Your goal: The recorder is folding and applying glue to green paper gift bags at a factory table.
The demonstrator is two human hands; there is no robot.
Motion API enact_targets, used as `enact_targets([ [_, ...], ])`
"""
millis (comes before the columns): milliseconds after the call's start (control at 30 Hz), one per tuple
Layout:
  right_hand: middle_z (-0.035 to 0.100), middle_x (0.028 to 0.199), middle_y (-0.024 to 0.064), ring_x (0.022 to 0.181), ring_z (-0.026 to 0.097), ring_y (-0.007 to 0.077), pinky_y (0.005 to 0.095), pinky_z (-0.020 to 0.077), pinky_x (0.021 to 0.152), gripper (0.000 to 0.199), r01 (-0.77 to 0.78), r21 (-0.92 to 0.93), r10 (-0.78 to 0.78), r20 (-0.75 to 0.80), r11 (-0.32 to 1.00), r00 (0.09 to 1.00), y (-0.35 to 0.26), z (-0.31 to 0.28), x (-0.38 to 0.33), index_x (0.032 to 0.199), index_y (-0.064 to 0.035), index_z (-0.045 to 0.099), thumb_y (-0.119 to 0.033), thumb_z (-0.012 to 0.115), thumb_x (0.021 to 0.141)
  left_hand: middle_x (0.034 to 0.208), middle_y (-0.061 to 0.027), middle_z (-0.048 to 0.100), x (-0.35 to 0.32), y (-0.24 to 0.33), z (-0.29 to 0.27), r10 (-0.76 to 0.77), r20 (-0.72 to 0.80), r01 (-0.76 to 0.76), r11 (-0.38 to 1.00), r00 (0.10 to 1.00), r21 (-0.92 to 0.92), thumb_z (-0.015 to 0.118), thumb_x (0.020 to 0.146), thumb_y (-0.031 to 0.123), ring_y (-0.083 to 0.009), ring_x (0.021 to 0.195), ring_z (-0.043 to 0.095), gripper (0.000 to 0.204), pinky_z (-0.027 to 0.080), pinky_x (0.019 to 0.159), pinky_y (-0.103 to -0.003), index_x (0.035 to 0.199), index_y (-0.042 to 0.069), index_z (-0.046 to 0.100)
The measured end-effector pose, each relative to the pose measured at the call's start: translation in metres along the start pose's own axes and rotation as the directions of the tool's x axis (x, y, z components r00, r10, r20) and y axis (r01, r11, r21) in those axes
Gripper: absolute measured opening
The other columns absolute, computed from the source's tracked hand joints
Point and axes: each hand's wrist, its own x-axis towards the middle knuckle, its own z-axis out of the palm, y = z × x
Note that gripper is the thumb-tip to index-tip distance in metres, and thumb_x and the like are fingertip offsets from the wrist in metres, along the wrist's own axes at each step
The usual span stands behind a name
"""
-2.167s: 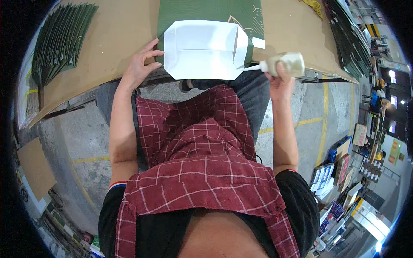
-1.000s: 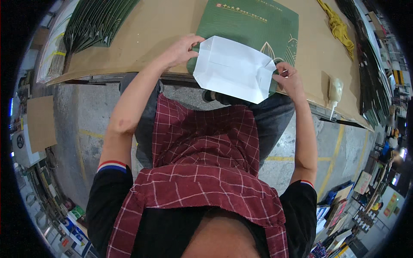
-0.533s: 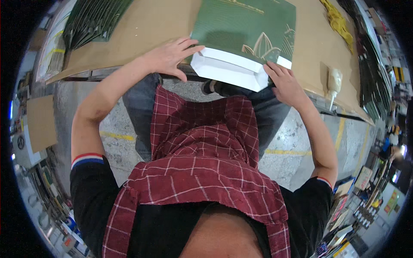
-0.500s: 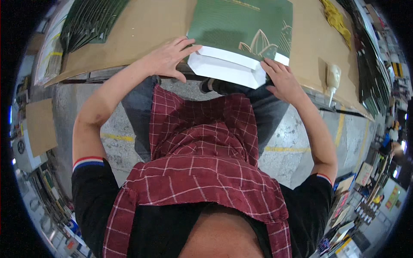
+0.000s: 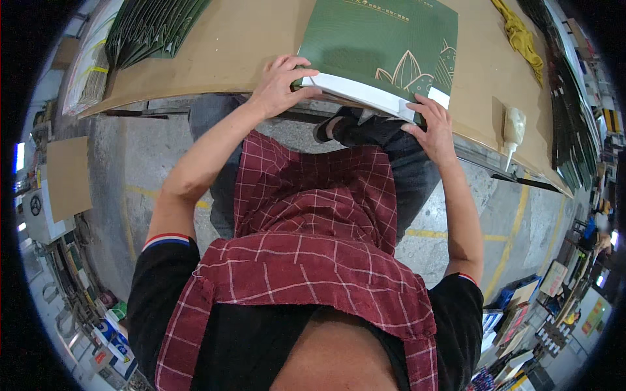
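A line of small gold lettering (image 5: 381, 10) runs across the green paper bag (image 5: 365, 49); from here, I can't read anything else.

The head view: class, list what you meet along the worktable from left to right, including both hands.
Fanned green stack, left hand, white flap, right hand, squeeze bottle, dark green stack.

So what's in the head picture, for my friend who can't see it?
A person's left hand and right hand touch the near corners of a green bag with a white strip along its near edge. It lies on a brown table, a bottle and yellow cloth to its right, a green stack to its left.
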Motion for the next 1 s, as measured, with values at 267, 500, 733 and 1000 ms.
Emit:
enact_targets([
  [267,0.058,0.091,0.004,0.094,0.05,0.0239,0.0393,0.033,0.084,0.033,-0.253,-0.022,0.242,-0.22,0.967,0.945,-0.016,0.018,0.013,0.09,-0.0098,0.056,-0.037,0.064,0.072,0.11,-0.0067,0.051,0.011,0.04,0.025,-0.405,-0.151,0.414,0.909,0.902,0.037,0.06,0.075,0.037,-0.0247,0.1,0.043,0.038,0.025,0.093,-0.044,0.101,0.01,0.058],
  [500,0.057,0.087,0.0027,0.089,0.051,0.0214,0.0481,0.0315,0.085,0.039,-0.316,-0.312,0.237,-0.265,0.896,0.935,-0.017,0.031,0.043,0.095,-0.0105,0.054,-0.043,0.06,0.074,0.136,-0.0072,0.032,0.063,0.056,0.059,0.248,0.076,-0.259,0.938,0.966,0.23,0.046,0.086,0.032,-0.0229,0.128,0.027,0.047,0.017,0.101,-0.051,0.129,0.017,0.037],
  [733,0.034,0.133,0.0088,0.124,0.03,0.0276,0.0558,0.0181,0.098,0.055,-0.392,-0.254,0.308,-0.315,0.884,0.898,-0.015,0.038,0.054,0.127,-0.0213,0.037,-0.045,0.052,0.08,0.137,-0.0091,0.031,0.087,0.039,0.045,0.143,0.038,-0.122,0.932,0.989,-0.341,0.041,0.087,0.047,-0.0231,0.125,0.03,0.059,0.021,0.102,-0.044,0.133,0.013,0.029],
  [1000,0.036,0.129,0.0218,0.124,0.028,0.035,0.0522,0.0205,0.1,0.066,-0.48,-0.231,0.405,-0.306,0.846,0.862,-0.003,0.044,0.015,0.118,0.0059,0.04,-0.046,0.054,0.079,0.105,-0.0087,0.043,0.08,0.023,0.054,-0.551,-0.018,-0.059,-0.056,0.834,-0.997,0.038,0.089,0.048,-0.0171,0.094,0.05,0.051,0.045,0.083,-0.033,0.118,0.006,0.04],
])
